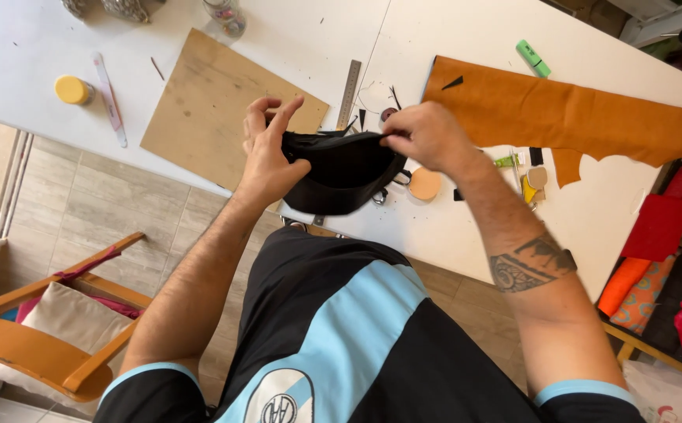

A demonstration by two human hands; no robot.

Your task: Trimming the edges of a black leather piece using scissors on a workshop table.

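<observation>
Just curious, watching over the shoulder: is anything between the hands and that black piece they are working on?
Nothing visible. Both hands already grip the black leather piece: the left hand pinches its left end and the right hand its top edge on the right. It is held up above the white table, with the scraps lying below.

You have 1 black leather piece (345, 174), dark and matte, folded into a curved pouch-like shape. It is lifted off the white table's near edge. Its upper rim runs roughly level, pulled taut; the rounded lower part sags down toward your lap.
</observation>
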